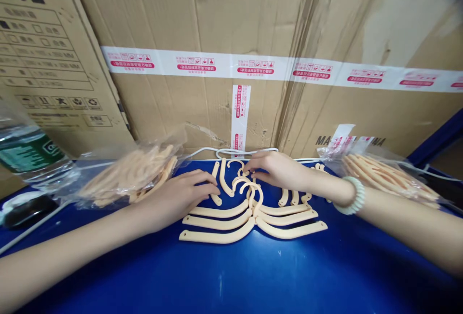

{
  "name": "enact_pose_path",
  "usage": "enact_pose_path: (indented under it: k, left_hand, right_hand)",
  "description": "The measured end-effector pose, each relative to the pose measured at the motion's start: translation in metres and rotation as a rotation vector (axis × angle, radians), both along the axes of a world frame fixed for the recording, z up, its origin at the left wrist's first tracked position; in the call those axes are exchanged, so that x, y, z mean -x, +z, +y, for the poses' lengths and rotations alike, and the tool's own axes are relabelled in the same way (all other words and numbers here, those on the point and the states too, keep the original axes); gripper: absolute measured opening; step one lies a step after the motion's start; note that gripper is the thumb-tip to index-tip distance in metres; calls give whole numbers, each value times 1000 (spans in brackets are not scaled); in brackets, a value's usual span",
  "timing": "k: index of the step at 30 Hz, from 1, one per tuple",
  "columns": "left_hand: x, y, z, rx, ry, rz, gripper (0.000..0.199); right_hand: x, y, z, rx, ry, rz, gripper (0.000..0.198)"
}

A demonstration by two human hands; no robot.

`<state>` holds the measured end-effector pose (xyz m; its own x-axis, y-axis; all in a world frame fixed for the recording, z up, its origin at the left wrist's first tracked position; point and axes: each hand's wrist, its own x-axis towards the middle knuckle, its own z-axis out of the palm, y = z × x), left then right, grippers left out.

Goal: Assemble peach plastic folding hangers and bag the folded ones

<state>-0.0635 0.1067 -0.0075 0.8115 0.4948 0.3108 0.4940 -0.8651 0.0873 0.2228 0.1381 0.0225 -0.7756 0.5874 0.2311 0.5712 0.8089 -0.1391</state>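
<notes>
My left hand (pixel 186 193) reaches over a loose beige hanger arm (pixel 216 169); its fingers are bent a little and apart, the tips over that piece. My right hand (pixel 277 171) is closed, its fingertips at a small beige hanger hook (pixel 236 163), partly hidden by the fingers. Below the hands several beige hangers (pixel 224 237) lie overlapped, hooks towards the box. Another loose arm (pixel 226 179) lies between my hands. More loose arms (pixel 284 198) lie below my right wrist, partly covered by it.
Plastic bags of hanger parts stand at left (pixel 126 174) and right (pixel 390 179). A water bottle (pixel 32 150) and a dark object (pixel 29 210) are at far left. A large cardboard box (pixel 202 20) rises behind the blue table (pixel 224 280), with a white cable (pixel 202 150) along its foot.
</notes>
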Motion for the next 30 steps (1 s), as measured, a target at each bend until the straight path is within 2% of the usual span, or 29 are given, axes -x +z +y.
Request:
enact_pose_path:
  k: [4, 9, 13, 17, 20, 22, 24, 27, 30]
  left_hand:
    - [-2, 1, -3, -9, 22, 11, 25]
    - [-3, 1, -4, -23, 29, 4, 24]
    - [-2, -1, -3, -45, 9, -58, 30]
    - [-6, 4, -9, -87, 40, -210, 37]
    - [-11, 11, -19, -90, 26, -326, 39]
    - [-15, 15, -28, -21, -8, -451, 32]
    - [-20, 20, -37, 134, -11, -592, 25]
    - [-29, 24, -51, 460, 78, -742, 19]
    - [-36, 26, -60, 700, 184, -867, 13]
  right_hand:
    - [12, -5, 17, 30, 21, 7, 16]
    - [12, -14, 22, 60, 19, 64, 18]
    - [11, -18, 24, 83, 24, 158, 16]
    - [7, -10, 18, 63, 1, 356, 13]
    - [1, 1, 2, 88, -39, 491, 16]
    - [-3, 8, -16, 153, -74, 564, 19]
    - [-6, 12, -35, 316, -110, 692, 19]
    - [-8, 10, -59, 621, -163, 923, 20]
    - [-7, 2, -76, 801, -255, 1091, 21]
